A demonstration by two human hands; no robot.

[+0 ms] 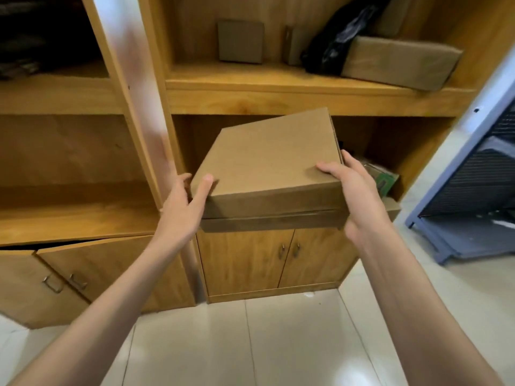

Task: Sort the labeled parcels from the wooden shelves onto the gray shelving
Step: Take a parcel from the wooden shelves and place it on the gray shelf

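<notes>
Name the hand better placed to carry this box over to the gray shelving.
Probably the right hand: it grips the box on the side nearest the gray shelving, at far right. The left hand holds the far corner.

Wooden shelves [278, 90]: upper board carries small square box [241, 41] upright against back wall, thin flat item [288, 44] standing beside it, black bag [334, 43], long brown parcel [398, 62] lying at right, touching bag. Lower compartment: green-marked parcel [383, 179] at right, partly hidden. Tiled floor [278, 344] carries shelves and gray rack [451, 190], right.
</notes>
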